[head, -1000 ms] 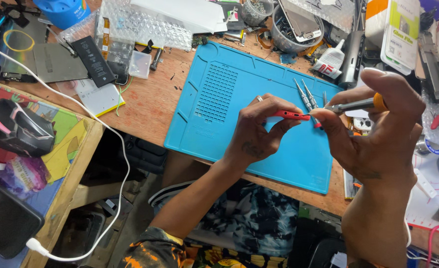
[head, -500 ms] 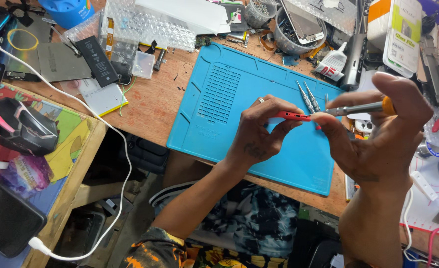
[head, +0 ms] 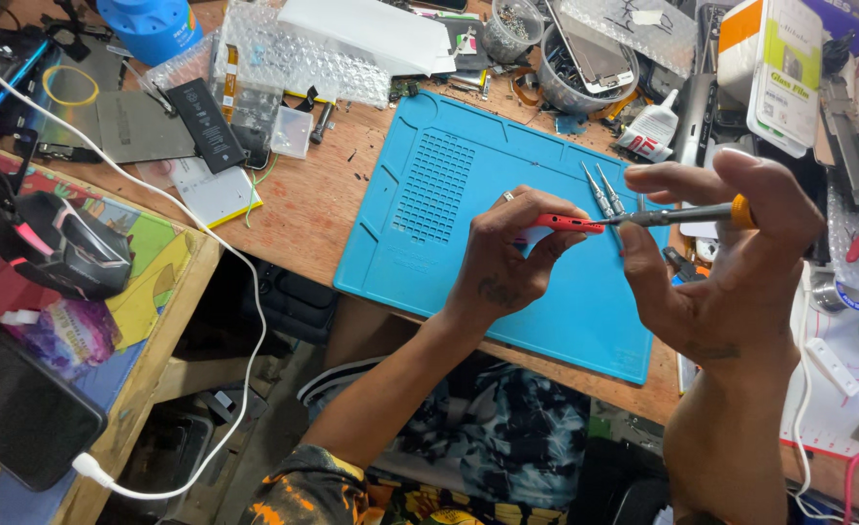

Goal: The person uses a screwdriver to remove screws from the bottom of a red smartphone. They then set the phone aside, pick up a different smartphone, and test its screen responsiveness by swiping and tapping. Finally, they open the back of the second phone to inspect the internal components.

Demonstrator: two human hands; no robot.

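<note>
- Head view: little has changed over the last second; the left hand (head: pixel 507 258) still pinches the thin red flat phone part (head: pixel 567 223), so the work stays at the same spot.
- The right hand (head: pixel 716 262), fingers curled, grips the slim grey screwdriver with an orange cap (head: pixel 687 215), tip touching the red part's right end.
- Both hover above the blue silicone work mat (head: pixel 449 204), right of its middle.
</note>
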